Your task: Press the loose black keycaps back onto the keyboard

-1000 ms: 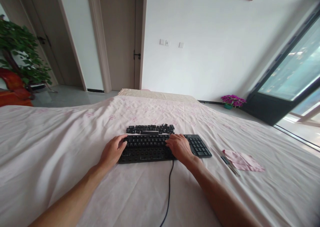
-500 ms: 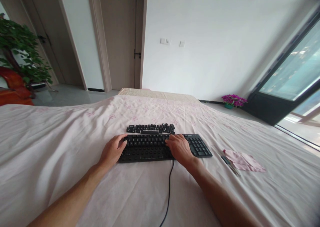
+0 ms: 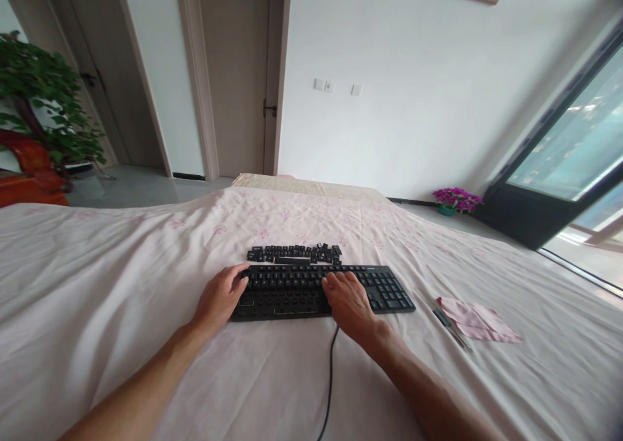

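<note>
— Head view, item one: what is recorded at the centre?

— Black keyboard [image 3: 311,288], laid flat on the pink cloth [image 3: 121,285], long side across the view. Many caps are seen to be missing from its lower rows, where round sockets are exposed. A black cable [image 3: 329,379] is run from its near edge toward the viewer.

— And the hands?

— Left hand [image 3: 218,299] is placed at the keyboard's left end, fingers curled against the edge and the upper corner; whether the frame is gripped or merely touched cannot be told. Right hand [image 3: 346,301] is laid palm down over the near middle of the keyboard, fingers spread on the keys, nothing enclosed in it.

— Item two?

— Loose keycaps [image 3: 294,254], black, set out in rows just beyond the keyboard's far edge, a long bar among them. They are not touched by either hand.

— Further out?

— Small pink rag [image 3: 477,321], lying well to the right of the keyboard, with a slim dark tool [image 3: 450,324] just beside its left edge. Beyond the cloth, a pale door [image 3: 236,71] and white wall are noted; a green plant [image 3: 43,104] at far left; purple flowers [image 3: 455,199] on the floor by a dark-framed window [image 3: 559,149].
</note>
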{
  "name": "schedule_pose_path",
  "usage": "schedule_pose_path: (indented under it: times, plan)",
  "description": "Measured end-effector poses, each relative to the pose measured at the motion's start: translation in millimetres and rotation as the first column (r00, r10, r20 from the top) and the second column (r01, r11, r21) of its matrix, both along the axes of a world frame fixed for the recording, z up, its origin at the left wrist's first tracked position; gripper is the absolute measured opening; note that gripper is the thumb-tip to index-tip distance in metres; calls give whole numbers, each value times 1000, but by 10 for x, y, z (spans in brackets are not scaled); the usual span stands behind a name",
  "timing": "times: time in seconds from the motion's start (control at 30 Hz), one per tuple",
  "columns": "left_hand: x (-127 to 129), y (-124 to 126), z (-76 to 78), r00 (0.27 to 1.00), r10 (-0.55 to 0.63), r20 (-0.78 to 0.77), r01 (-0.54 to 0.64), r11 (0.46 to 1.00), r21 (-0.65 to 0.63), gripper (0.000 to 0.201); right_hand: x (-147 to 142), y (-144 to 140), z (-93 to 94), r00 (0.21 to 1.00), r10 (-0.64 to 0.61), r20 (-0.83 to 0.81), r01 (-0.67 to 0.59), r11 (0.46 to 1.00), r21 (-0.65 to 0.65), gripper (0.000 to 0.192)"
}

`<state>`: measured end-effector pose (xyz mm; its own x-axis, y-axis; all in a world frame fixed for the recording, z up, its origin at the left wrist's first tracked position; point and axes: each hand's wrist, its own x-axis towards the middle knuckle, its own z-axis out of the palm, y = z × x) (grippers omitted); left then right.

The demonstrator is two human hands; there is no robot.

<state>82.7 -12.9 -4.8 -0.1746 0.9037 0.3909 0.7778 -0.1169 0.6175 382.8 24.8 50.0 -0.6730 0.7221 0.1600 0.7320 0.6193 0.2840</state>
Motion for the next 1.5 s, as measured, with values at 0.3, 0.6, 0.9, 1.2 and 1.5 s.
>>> schedule_pose_path:
  times: [0.3, 0.6, 0.9, 1.2, 1.5]
  plan:
    - [-32, 28, -52, 1000, -20, -2, 20, 1000, 3, 35, 205, 370, 222, 967, -93, -237, 58, 987, -149, 29]
    - [-19, 26, -22, 1000, -13, 14, 13, 1000, -1, 35, -35, 1418, 271, 905, -329, -269, 258, 929, -265, 28]
    - [-33, 24, -16, 999, -25, 21, 25, 1000, -16, 34, -297, 1766, 133, 903, -374, -211, 301, 902, -309, 19]
    - [-29, 29, -37, 1000, -16, 21, 16, 1000, -22, 35, -365, 1510, 337, 878, -368, -306, 263, 905, -334, 26]
    - [-27, 17, -24, 1000, -19, 19, 19, 1000, -15, 35, -17, 537, 372, 873, -266, -408, 110, 924, -365, 20]
